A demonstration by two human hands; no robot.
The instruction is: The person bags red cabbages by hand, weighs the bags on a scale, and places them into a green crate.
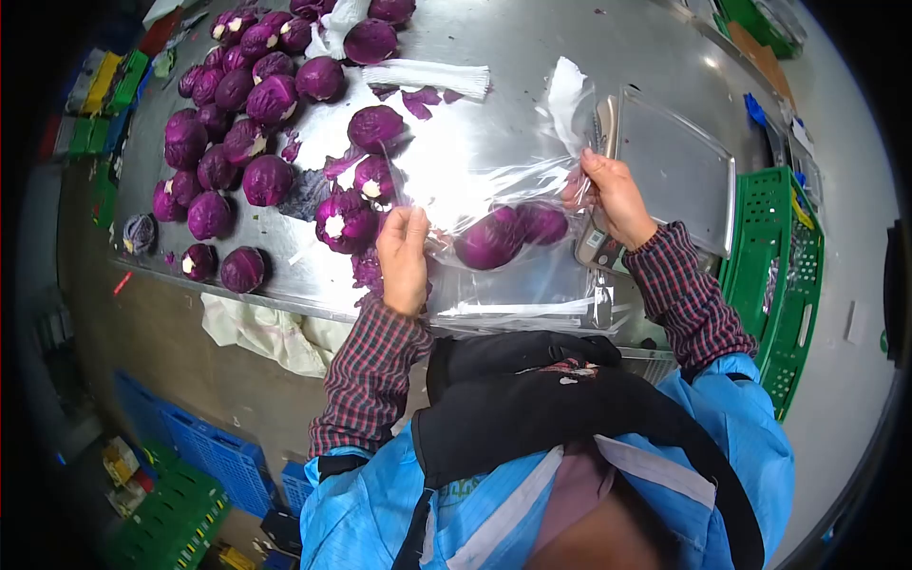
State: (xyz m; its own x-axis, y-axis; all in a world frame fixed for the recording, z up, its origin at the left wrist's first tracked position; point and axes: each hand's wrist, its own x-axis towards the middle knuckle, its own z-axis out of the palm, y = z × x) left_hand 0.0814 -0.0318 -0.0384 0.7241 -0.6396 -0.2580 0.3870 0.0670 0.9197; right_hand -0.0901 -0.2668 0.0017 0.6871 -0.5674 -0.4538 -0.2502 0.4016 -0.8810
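Observation:
A clear plastic bag [508, 185] is stretched between my two hands. My left hand [404, 258] pinches its left edge, and my right hand [617, 195] grips its upper right edge. Low in the bag lie two purple cabbages, a larger one [488, 239] and a smaller one [544, 224] touching it. Just left of my left hand sits another cabbage with a pale cut stem [345, 221]. Beside my right hand is a weighing scale [600, 249], partly hidden by the hand and sleeve.
Many loose purple cabbages [269, 180] cover the left of the metal table [532, 38]. White netting [427, 76] and torn leaves lie behind the bag. A metal tray [676, 171] is at the right, with green crates [765, 275] beyond. Flat plastic bags [518, 309] lie at the front edge.

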